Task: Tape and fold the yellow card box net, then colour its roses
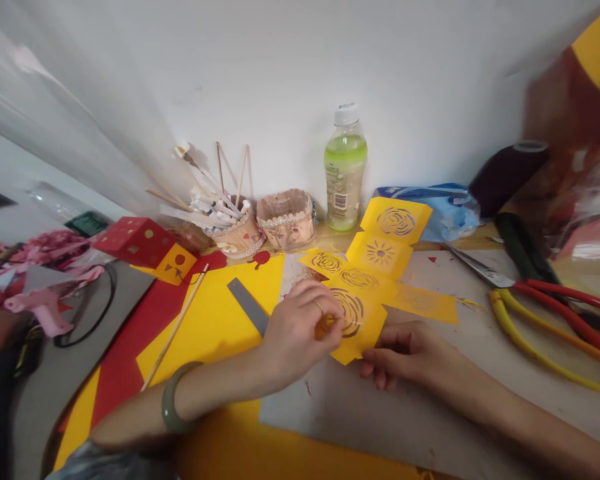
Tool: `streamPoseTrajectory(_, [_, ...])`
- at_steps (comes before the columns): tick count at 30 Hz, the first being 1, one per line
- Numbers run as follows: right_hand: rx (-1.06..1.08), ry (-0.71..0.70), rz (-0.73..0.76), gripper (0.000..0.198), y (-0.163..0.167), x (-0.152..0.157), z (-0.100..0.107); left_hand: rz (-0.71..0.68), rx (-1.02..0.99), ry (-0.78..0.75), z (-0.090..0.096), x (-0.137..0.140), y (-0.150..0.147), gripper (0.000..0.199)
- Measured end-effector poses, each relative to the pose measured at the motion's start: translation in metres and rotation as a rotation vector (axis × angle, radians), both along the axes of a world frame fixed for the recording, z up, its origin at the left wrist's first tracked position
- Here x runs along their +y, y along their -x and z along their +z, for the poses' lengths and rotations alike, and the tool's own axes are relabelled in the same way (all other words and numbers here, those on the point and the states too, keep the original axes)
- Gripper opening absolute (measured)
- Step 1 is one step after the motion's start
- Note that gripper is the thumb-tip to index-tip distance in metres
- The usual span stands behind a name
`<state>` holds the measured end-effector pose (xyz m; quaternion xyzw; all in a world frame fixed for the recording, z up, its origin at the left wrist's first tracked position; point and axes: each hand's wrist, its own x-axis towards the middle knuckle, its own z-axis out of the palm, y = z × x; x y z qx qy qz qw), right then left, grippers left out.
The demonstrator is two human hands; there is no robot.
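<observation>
A flat yellow paper cutout (373,280), shaped like an unfolded box with flaps, is raised at an angle above the table. Swirl patterns and one sunburst are cut through its panels. At its left edge my left hand (303,330) is closed, with thumb and fingers pinched on a small side flap; the fingers partly cover that spot. My right hand (405,353) grips the lower right edge between thumb and curled fingers. A grey metal ruler (247,305) lies beside my left hand, partly hidden behind it, on yellow paper sheets (200,327).
Large scissors (500,277) with red and yellow handles lie at right. A green drink bottle (346,170), a decorated basket (286,220) and a cup of sticks (233,230) line the wall. At left are a red paper box (135,243), a pink glue gun (43,300) and a wooden stick (176,327).
</observation>
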<state>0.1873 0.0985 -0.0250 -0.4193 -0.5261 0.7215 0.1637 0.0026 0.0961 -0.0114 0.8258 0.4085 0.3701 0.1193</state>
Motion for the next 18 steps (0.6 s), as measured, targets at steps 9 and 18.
streamPoseTrajectory(9, [-0.074,0.035,0.022,0.018,0.0,-0.001,0.004,0.203,-0.038,-0.015,0.004,0.031,0.024,0.009])
streamPoseTrajectory(18, [-0.222,0.138,0.18,0.031,-0.005,-0.008,0.003,0.5,-0.518,0.057,0.008,0.061,0.059,0.004])
